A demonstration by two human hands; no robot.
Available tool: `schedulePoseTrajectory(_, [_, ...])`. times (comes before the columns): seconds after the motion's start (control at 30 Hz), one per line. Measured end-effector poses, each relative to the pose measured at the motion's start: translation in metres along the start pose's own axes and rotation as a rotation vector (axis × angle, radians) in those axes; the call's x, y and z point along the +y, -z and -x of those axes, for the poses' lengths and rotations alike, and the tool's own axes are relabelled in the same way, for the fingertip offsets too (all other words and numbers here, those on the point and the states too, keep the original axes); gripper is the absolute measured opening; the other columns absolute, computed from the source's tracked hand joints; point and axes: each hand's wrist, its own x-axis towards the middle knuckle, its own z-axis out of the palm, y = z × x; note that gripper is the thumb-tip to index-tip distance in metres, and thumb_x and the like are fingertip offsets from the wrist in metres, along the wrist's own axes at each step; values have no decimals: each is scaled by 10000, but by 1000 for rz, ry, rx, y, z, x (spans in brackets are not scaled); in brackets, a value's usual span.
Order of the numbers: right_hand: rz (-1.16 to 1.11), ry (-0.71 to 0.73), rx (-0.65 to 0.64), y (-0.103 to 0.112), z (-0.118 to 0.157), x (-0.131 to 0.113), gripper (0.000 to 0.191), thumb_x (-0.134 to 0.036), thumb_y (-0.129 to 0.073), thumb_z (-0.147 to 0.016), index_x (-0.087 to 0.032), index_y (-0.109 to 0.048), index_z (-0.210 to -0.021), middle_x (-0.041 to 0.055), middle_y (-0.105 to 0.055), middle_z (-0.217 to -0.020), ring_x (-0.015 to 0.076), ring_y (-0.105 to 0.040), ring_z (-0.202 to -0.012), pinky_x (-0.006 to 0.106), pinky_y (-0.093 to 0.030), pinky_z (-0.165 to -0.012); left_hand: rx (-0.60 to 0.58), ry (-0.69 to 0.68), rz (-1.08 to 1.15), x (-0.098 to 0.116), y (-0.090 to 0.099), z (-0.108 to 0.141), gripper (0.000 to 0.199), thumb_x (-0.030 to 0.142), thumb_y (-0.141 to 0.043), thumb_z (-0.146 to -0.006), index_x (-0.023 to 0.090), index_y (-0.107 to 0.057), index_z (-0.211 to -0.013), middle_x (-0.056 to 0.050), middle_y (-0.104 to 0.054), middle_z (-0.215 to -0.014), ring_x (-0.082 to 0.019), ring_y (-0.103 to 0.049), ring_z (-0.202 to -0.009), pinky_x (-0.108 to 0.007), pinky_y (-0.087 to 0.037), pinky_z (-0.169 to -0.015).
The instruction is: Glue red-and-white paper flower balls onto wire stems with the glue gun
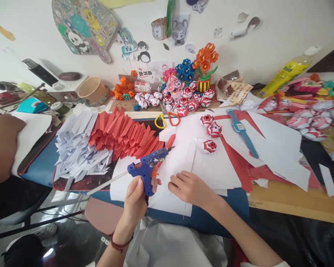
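Observation:
My left hand (139, 194) is closed round the handle of a blue hot glue gun (147, 167), fingers by its orange trigger. The gun's nozzle points up and to the right, and a long pale glue stick (107, 183) sticks out of its back. Close to the nozzle lies a folded red paper strip (170, 141). My right hand (193, 188) rests low over the white paper (167, 202) with its fingers curled; whatever they may hold is hidden. A thin wire (194, 157) runs under that hand. Three red-and-white paper flowers (209, 146) lie beyond it.
Piles of folded white strips (82, 148) and red strips (125, 135) lie to the left. Scissors (169, 120) and a blue watch (242, 131) lie on the table. Finished flowers (185, 100) crowd the back. Another person's arm (4, 144) is at far left.

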Motion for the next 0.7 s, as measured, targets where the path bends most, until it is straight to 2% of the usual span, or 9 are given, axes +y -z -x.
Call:
schedulePoseTrajectory(0.13, [38, 14, 94, 7, 5, -3, 155, -44, -561, -912, -159, -641, -845, 2, -563, -668, 141, -443, -576, 309, -335, -574, 6, 25, -11, -1, 1, 1, 334, 461, -639, -970, 163, -670, -822, -38, -599, -718, -179, -526, -733, -423, -470, -922])
schedulePoseTrajectory(0.37, [46, -30, 119, 11, 18, -8, 114, -63, -582, -927, -122, -680, -930, 71, -682, -788, 159, -567, -654, 313, -434, -612, 38, 44, -5, -5, 0, 0, 371, 470, -677, -940, 168, -621, -731, -38, -599, -717, -175, -514, -719, -446, -460, -952])
schedulePoseTrajectory(0.5, [52, -3, 88, 13, 19, -15, 187, -54, -525, -941, -92, -707, -930, 110, -716, -844, 186, -625, -715, 343, -489, -675, 17, 25, 1, -5, 0, -1, 349, 453, -664, -953, 167, -629, -756, -35, -600, -735, -171, -517, -723, -436, -466, -941])
schedulePoseTrajectory(0.7, [63, 29, 71, 27, 16, -21, 283, -67, -460, -945, -79, -738, -892, 132, -737, -846, 207, -639, -708, 364, -505, -697, 16, -25, 20, -4, 2, -1, 330, 414, -626, -979, 167, -611, -761, -37, -595, -764, -171, -536, -737, -408, -483, -895])
